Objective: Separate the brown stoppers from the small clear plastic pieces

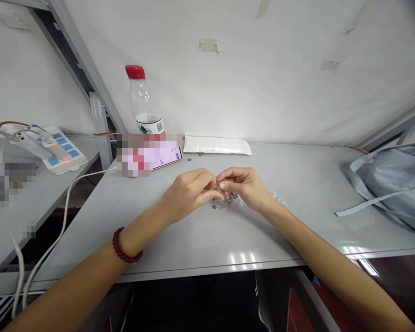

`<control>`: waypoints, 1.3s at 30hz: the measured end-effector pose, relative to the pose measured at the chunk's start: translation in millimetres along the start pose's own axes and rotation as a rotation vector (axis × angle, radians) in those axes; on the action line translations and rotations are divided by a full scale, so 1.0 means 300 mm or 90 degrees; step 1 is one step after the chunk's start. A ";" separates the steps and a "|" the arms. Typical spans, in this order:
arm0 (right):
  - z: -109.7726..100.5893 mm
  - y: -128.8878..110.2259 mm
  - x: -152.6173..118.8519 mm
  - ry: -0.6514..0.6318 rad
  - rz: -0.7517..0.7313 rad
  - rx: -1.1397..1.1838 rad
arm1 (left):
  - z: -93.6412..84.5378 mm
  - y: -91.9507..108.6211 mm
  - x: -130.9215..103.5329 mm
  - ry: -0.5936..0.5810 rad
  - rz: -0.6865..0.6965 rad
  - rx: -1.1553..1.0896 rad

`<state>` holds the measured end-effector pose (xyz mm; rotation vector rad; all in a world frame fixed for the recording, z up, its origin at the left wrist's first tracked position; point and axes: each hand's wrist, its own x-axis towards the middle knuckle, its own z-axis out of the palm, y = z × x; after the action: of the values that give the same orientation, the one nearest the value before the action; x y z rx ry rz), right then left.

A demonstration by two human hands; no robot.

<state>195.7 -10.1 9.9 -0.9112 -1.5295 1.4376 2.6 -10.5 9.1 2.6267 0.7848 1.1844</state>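
I see L hand (190, 189), R hand (247, 186) tips together; can't tell if/what they pinch | clear plastic (222, 206) w/ brown bits (215, 207) below, on desk (297, 170) | step prob. fine fingerwork; next calls for steady tips

A white wall (280, 87) — dotted with tape scraps (209, 45) — rises behind a glossy grey desk (180, 251).

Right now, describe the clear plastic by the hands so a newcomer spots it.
On the grey desk, find the left hand and right hand meeting near the middle. Just below where they meet shows crinkled clear plastic. Unlike the opaque, long white item behind it, it is see-through, with small brown pieces showing among it.
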 end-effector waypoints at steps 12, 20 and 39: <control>-0.012 -0.017 -0.002 0.005 -0.012 -0.084 | -0.021 0.002 0.028 -0.028 -0.108 -0.055; -0.108 0.022 0.039 0.031 -0.078 -0.570 | -0.014 -0.056 0.002 -0.265 -0.277 0.076; -0.202 -0.079 -0.434 0.046 0.104 -0.779 | -0.020 0.013 0.020 -0.254 -0.277 0.119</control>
<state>303.5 -107.2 21.9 -1.7636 -2.3040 0.4035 3.1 -11.2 18.5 2.5111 1.3316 0.4772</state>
